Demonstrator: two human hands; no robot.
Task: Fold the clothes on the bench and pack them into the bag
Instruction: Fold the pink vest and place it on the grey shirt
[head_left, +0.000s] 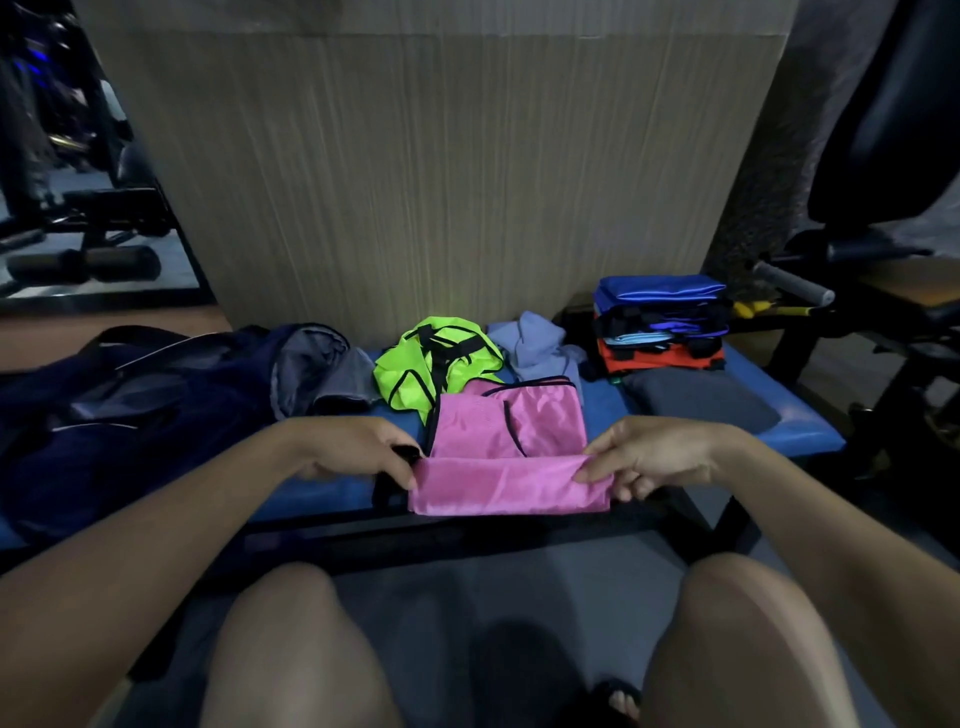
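Far left on the blue bench (810, 426): dark navy bag (130, 405), slumped, mouth seems to gape toward the right, though the light is poor here. Grey garment (332, 374) bunched at the bag's right edge.

Left hand (358, 452), fingers curled, pinches the left end of the pink garment (511, 457) at the near edge of the bench. The garment's near portion is doubled over into a flat band held between both hands; its far portion lies flat on the bench, black trim showing.

Just beyond the pink piece: neon green vest (436, 364) with black trim, crumpled. To its right, a pale blue-grey cloth (535, 343), also crumpled.

Right hand (649, 457) grips the right end of the folded band, thumb on top, fingers tucked under.

Right of that hand: dark grey folded piece (701, 405) flat on the bench. Behind it, a stack of folded clothes (660, 327), blue on top, orange-red at the bottom
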